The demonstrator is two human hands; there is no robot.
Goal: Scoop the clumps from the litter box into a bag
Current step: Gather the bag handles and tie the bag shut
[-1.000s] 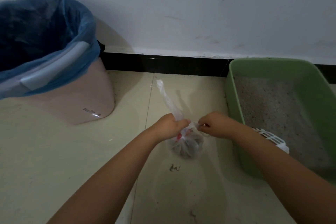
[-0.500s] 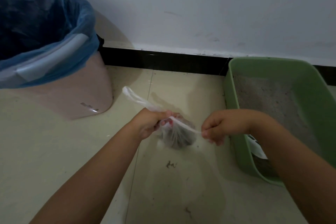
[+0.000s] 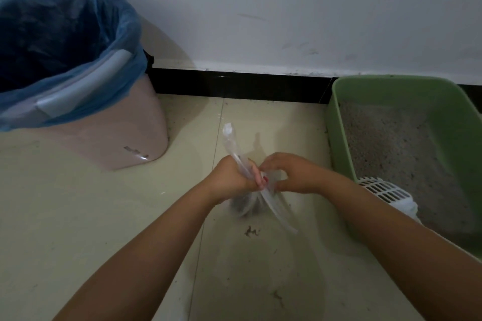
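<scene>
Over pale floor tiles (image 3: 78, 216), left hand (image 3: 232, 177) grips the bag (image 3: 245, 206) neck; right hand (image 3: 292, 174) pinches its strip.

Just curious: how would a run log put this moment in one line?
stage: knotting | left hand: gripping clear plastic bag | right hand: working its tails | white slotted scoop: in green litter box

At centre frame the bag (image 3: 249, 206) is thin, clear, crinkled plastic. The green litter box (image 3: 339, 122) at right is smooth matt plastic holding coarse grey grit. Floor tiles (image 3: 78, 216) look glossy; the bin liner (image 3: 122, 34) at upper left is filmy blue plastic.
</scene>
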